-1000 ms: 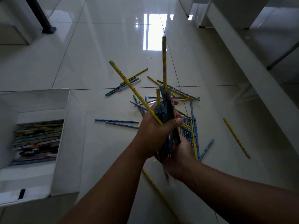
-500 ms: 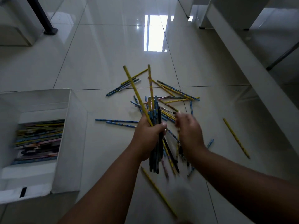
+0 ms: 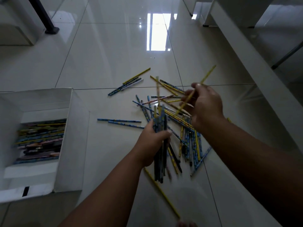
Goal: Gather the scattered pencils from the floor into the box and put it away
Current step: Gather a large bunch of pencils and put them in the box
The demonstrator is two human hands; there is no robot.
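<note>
Since half a second ago the right hand (image 3: 207, 108) has been lifted clear of the bundle (image 3: 159, 119), and a yellow pencil (image 3: 207, 75) is now pinched between its curled fingers and thumb, tilted up to the right. Thin blue, yellow and dark pencils (image 3: 191, 141) are strewn crosswise on the glossy tiled floor (image 3: 106, 63). The bundle is gripped near upright in the left hand (image 3: 152, 145), fingers wrapped round it. More are laid flat in the white box (image 3: 72, 128) at the left

Pencil bundle (image 3: 159, 117), left hand (image 3: 153, 142) (blurred)
</note>
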